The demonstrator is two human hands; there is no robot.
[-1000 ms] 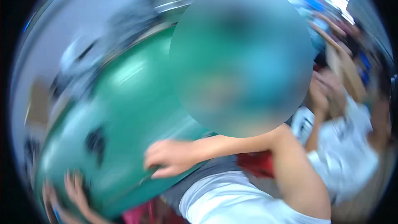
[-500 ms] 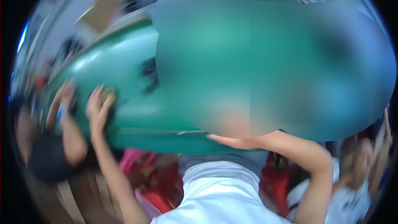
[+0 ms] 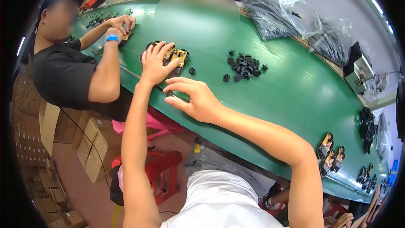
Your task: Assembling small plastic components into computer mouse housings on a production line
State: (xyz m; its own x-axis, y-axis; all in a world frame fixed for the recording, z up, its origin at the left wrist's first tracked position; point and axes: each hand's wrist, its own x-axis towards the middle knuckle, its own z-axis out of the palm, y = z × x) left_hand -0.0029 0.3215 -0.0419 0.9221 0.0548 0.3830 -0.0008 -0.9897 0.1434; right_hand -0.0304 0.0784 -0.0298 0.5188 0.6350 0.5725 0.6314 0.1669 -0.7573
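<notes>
My left hand (image 3: 157, 65) lies with spread fingers over several yellow-and-black toy car chassis (image 3: 180, 56) near the table's front edge. The hand covers part of them. Just to its right, my right hand (image 3: 196, 99) pinches a small black wheel (image 3: 169, 93) between thumb and fingertips, over the table edge. A single loose black wheel (image 3: 192, 71) lies beside the chassis. Farther right, a pile of black wheels (image 3: 246, 66) sits on the green table (image 3: 270, 109).
At the left, a co-worker (image 3: 69, 67) in a dark shirt handles a small part at the same table. Clear bags of dark parts (image 3: 270, 14) line the far edge. More chassis (image 3: 331, 154) stand at the right. Red stools (image 3: 164, 173) and cardboard boxes (image 3: 93, 147) are below.
The view has swung leftward and sharpened from heavy blur. My left hand is still at the chassis; my right hand, mostly obscured before, now shows beside it.
</notes>
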